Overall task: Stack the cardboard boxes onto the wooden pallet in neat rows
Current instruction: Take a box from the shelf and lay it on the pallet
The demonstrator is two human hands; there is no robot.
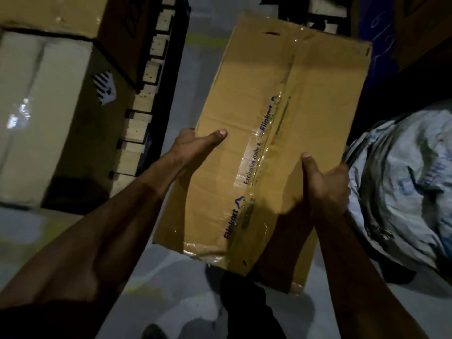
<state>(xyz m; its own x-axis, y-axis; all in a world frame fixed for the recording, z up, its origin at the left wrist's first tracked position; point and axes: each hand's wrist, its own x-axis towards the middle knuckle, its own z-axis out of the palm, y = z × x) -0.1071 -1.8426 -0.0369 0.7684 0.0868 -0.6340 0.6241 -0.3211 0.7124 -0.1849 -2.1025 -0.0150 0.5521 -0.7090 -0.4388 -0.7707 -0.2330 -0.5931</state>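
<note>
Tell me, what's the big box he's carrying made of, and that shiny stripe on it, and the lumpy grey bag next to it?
The box looks like matte brown cardboard, creased and dented at its corners. The stripe seems to be clear glossy plastic tape: it glints and carries blue print. The bag looks like thin crinkled plastic or woven sacking; hard to tell which.

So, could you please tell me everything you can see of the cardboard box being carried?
The cardboard box is brown, long and dented, its top seam sealed with clear tape printed "Flipkart" in blue. It has a slot near the far end. Held above the grey floor, the left hand grips its left edge and the right hand its right.
</note>
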